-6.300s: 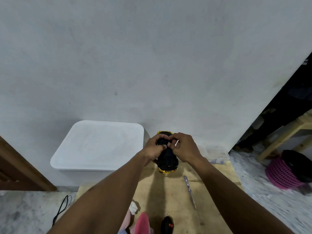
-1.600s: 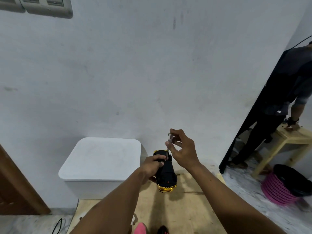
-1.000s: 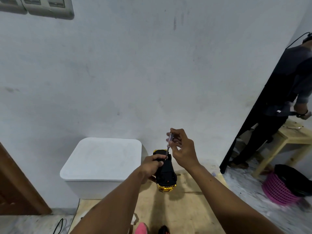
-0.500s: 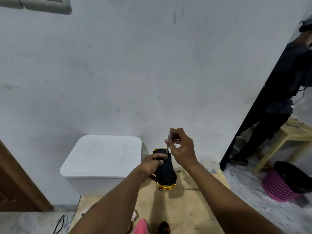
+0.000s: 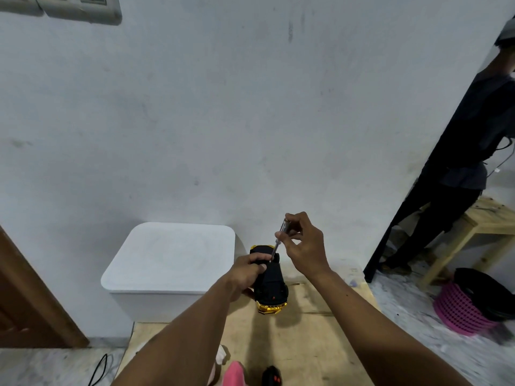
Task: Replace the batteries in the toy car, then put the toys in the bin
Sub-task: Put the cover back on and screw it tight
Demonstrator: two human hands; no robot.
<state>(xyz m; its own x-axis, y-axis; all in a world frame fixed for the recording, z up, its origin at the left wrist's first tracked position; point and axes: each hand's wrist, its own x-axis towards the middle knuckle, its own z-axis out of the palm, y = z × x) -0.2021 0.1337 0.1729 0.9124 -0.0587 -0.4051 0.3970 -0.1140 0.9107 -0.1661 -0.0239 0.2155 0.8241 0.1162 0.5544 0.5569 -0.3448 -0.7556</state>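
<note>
Far right of the right hand (image 5: 305,249), 1 person (image 5: 468,140) in dark clothes stands by a wooden table (image 5: 485,218), with a pink basket (image 5: 459,310) on the floor (image 5: 418,344) nearby. Low, left of the left hand (image 5: 245,271), lies a black cable (image 5: 97,369). Switch plates (image 5: 80,8) sit high above it.

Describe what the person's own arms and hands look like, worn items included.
The left arm and right arm are bare as far as the view shows: no sleeves. The left hand and right hand wear no gloves; no watch, band or ring is visible.
</note>
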